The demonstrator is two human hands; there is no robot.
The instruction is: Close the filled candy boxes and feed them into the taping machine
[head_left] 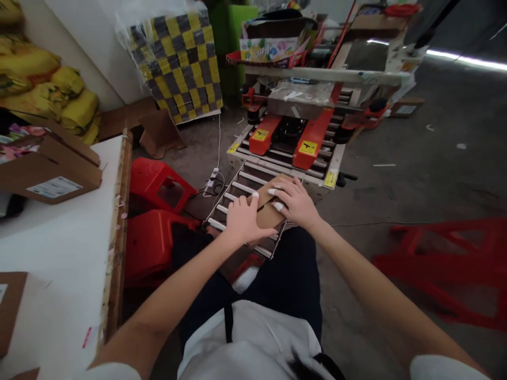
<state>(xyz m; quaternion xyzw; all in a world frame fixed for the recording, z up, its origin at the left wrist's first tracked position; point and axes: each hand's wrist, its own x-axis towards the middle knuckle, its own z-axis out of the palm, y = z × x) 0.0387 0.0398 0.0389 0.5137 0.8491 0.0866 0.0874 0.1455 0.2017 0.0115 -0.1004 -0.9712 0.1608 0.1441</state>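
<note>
A small brown cardboard box point(270, 215) rests on the metal rollers of a conveyor point(233, 198) just in front of my knees. A dark gap runs between its top flaps. My left hand point(244, 219) grips the near left side of the box, its thumb stretched along the near edge. From the right, my right hand point(296, 203) holds the box with bent fingers pressed on the top flaps. White coverings show on several of my fingertips. The underside of the box is hidden.
Beyond the rollers stands a box-sealing machine point(293, 132) with red guides. At left, a white table point(59, 248) bears an opened carton point(51, 169). Red stools point(148, 245) stand between table and conveyor; red plastic furniture point(447, 264) is at right. Yellow sacks point(47, 79) are piled behind.
</note>
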